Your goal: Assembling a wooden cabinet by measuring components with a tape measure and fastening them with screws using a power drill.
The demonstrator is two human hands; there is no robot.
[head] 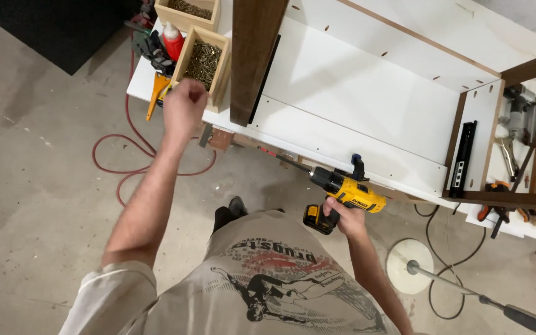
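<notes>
- Head view, looking straight down the person's chest to a concrete floor (26, 186) and a white workbench.
- Right hand (344, 217): fingers wrapped fully round the grip of a yellow cordless drill (342, 192). Its long bit points left and up along the near edge of a white cabinet panel (348, 99), probably carried low to keep the tip clear of the work.
- Left hand (184, 107): arm stretched forward, fingers curled into a loose fist, knuckles up. Whether anything is pinched inside cannot be told from here.
- Just beyond those fingertips sits an open wooden box of screws (203, 62), at the bench corner where a reach meets it easily. A second such box (187, 11) lies farther back.
- Left of the knuckles: a red-topped glue bottle (172, 38) and an orange-handled clamp (154, 93).
- Below the wrist, a red hose (125, 161) loops on the floor.
- Dark wood board (252, 56) stands right of the fist.
- Black drawer slide (464, 155) lies well right of the drill hand.
</notes>
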